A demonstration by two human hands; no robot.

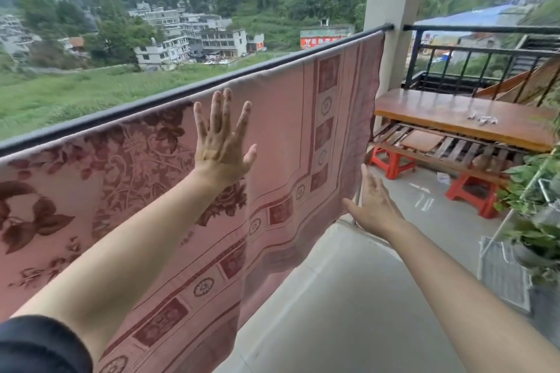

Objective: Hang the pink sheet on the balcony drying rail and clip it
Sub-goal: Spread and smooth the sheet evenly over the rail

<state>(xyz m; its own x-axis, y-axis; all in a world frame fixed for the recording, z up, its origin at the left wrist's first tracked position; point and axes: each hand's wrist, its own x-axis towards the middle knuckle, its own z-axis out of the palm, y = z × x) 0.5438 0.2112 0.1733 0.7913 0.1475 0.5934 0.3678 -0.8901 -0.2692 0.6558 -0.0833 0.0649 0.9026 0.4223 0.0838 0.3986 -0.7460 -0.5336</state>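
Observation:
The pink sheet [281, 142] with dark red flowers and a bordered pattern hangs draped over the black balcony rail [145, 106], which runs from lower left up to a pillar at the right. My left hand [222, 142] is flat against the sheet's front, fingers spread, just below the rail. My right hand [374, 203] is open beside the sheet's lower right edge, fingers extended, holding nothing. Small clips [483, 120] lie on the wooden bench at the right.
A wooden bench [439, 115] on red plastic stools [392, 162] stands against the right-hand railing [485, 54]. Potted green plants [533, 221] on a white rack stand at the far right. A pale pillar [391, 9] ends the rail. Grey tiled floor [363, 297] lies below.

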